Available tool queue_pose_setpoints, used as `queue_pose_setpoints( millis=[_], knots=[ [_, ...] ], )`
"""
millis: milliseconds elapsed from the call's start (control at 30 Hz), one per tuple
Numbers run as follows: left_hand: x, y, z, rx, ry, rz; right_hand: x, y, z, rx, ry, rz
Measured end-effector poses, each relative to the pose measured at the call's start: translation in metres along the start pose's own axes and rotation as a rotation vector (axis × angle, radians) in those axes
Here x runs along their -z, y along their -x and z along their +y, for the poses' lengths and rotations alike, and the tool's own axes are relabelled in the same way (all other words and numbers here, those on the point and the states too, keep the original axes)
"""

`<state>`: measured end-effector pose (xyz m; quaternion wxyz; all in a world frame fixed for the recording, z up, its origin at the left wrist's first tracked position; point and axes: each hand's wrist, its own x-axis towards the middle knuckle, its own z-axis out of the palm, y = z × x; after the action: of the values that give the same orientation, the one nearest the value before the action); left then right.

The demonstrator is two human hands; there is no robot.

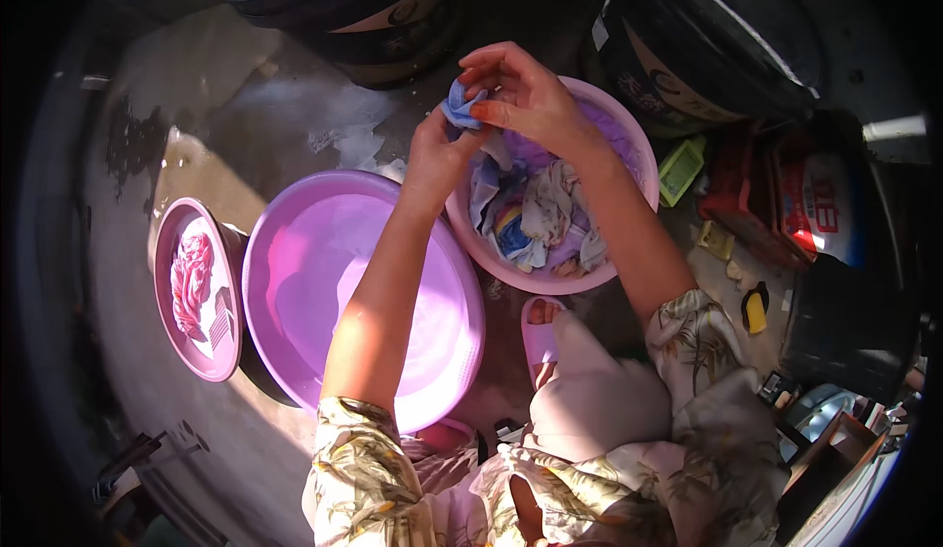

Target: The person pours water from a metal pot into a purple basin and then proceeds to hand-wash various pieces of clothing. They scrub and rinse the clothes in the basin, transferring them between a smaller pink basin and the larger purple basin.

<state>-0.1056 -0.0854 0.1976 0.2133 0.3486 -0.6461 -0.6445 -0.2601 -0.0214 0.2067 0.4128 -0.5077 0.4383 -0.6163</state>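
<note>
A small bunched blue cloth [463,107] is held up between my hands, over the far left rim of a pink basin [639,151]. My left hand [442,151] grips it from below. With curled fingers and the thumb against the cloth, my right hand [532,101] holds its right side. Mixed wet clothes [549,204] fill the basin below, with purple fabric [611,131] in its far part. A larger pink-purple tub [287,252] stands to the left and contains water. My left forearm crosses above that tub.
Farther left, a small pink basin [166,274] holds a twisted pink cloth [191,282]. Two large dark buckets [353,24] [663,53] stand at the back. On the right are a green plastic soap dish [681,170], a red crate [737,193], a detergent bag [818,204] and a yellow block [756,311].
</note>
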Motion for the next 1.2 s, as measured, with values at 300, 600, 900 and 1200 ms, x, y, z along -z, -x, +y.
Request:
queue_pose_setpoints(
  millis=[300,600,900,1200],
  knots=[
    [-0.012,-0.007,0.036,0.123,0.467,0.113,0.029,0.070,0.088,-0.414,0.180,0.038],
    [-0.027,0.003,-0.116,0.663,1.303,-0.117,-0.039,0.066,0.065,-0.315,0.713,0.307],
    [-0.046,0.011,-0.162,0.468,1.077,0.144,-0.043,0.071,0.085,0.082,0.825,0.249],
    [-0.038,0.004,-0.129,0.607,0.951,0.208,-0.090,0.062,0.085,-0.070,0.753,0.333]
  ],
)
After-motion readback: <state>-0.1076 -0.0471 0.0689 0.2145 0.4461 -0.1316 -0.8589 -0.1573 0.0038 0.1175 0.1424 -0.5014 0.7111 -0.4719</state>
